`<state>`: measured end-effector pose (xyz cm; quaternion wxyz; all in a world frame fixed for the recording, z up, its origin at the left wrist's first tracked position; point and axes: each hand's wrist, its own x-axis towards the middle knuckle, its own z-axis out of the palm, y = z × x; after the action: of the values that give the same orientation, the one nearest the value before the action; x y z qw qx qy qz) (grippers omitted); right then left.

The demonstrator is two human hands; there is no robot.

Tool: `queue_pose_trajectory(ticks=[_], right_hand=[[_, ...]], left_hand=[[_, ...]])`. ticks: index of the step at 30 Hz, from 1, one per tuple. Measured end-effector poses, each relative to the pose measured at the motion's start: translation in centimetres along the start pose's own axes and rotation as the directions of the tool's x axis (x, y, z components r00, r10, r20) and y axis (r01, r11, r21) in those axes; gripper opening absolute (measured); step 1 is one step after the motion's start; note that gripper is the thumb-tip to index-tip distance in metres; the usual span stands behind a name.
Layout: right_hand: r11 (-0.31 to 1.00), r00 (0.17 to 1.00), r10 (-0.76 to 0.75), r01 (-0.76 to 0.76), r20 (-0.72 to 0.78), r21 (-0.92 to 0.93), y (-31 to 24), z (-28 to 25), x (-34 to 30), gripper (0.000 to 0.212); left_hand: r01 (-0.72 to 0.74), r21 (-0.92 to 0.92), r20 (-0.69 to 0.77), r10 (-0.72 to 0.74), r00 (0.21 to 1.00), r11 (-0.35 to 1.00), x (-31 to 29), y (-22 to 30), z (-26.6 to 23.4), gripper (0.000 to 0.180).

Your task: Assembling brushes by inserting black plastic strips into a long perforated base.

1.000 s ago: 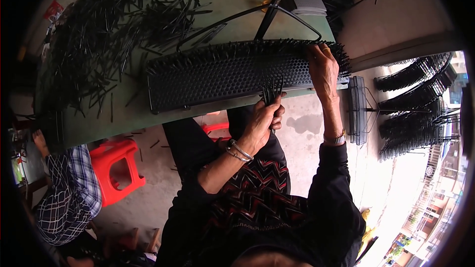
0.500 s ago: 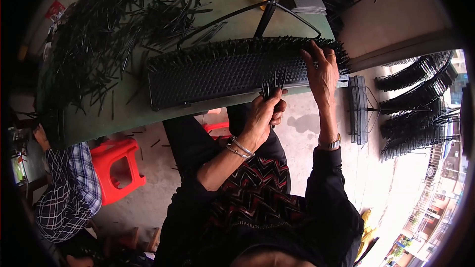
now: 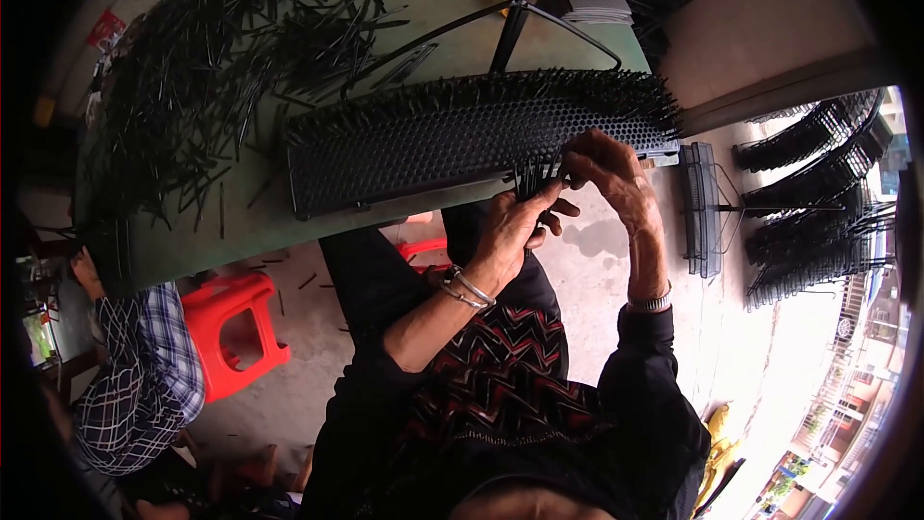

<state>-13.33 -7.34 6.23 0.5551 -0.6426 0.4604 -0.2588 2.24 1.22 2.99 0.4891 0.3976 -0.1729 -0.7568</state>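
Observation:
My left hand [image 3: 513,231] is closed round a small bundle of thin black strips [image 3: 528,179] whose tips stick up past the thumb. Just to its right, my right hand [image 3: 611,171] has its thumb and fingertips bent together at the bundle's top; what they pinch is too small to make out. Beyond both hands lies a long black perforated panel [image 3: 414,152] along the table's near edge. Rows of upright black strips [image 3: 481,91] stand in the holes along its far side, while the holes on its near side show bare.
Loose black strips [image 3: 241,67] are heaped on the green table [image 3: 173,255]. A black metal stand [image 3: 518,14] rises behind the panel. At left are a red stool [image 3: 231,332] and another person's checked sleeve [image 3: 135,385]. More black racks [image 3: 808,202] hang at right.
My right hand has come down and left from the strip rows at the panel's right end to the bundle in my left hand. The left hand has stayed nearly in place.

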Motion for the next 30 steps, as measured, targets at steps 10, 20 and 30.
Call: queue_pose_trajectory(ticks=[10, 20, 30], right_hand=[[0.915, 0.736, -0.334, 0.104, -0.589, -0.39, -1.5, -1.0, -0.7, 0.007], [0.777, 0.62, -0.546, 0.122, -0.564, -0.618, 0.3, -2.5, 2.1, 0.008], [0.814, 0.653, -0.506, 0.143, -0.564, -0.564, 0.8, -2.5, 2.1, 0.008]], left_hand=[[0.068, -0.002, -0.028, -0.068, 0.997, 0.998, 1.3, -1.0, -1.1, 0.041], [0.04, -0.239, 0.037, -0.032, 0.999, 0.97, 1.9, -2.6, -1.1, 0.036], [0.016, -0.31, -0.023, -0.025, 0.999, 0.951, 1.9, -3.2, -0.7, 0.033]])
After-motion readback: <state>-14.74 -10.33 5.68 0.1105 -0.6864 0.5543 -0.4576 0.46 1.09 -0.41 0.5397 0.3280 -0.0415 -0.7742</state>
